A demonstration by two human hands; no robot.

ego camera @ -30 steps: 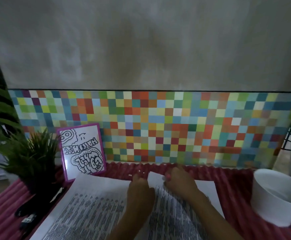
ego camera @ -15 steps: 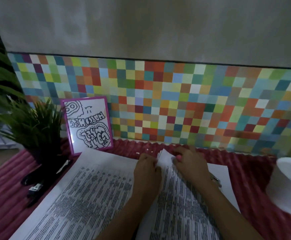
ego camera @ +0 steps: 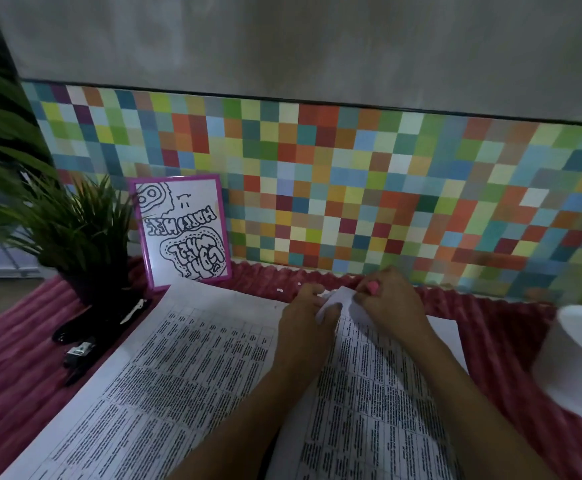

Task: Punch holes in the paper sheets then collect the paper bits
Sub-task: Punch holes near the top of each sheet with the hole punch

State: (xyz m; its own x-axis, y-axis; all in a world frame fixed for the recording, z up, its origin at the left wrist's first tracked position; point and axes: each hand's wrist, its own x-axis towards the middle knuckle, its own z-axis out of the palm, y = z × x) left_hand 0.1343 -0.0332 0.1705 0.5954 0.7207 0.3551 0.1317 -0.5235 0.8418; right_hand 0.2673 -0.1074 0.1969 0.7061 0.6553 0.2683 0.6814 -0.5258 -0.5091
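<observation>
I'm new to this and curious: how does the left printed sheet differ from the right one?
The left sheet lies flat; the right sheet has its far corner lifted and bent, pinched by the left hand and right hand. The left sheet ends by the framed drawing; the right sheet lies nearer the white bowl. Both are white, densely printed, on the red cloth.

Dim, flat light leaves the view soft. Left of where the right hand [ego camera: 391,303] grips the paper [ego camera: 343,299], the plant [ego camera: 75,230] sinks into shadow; far right, the bowl [ego camera: 577,358] blurs.
</observation>
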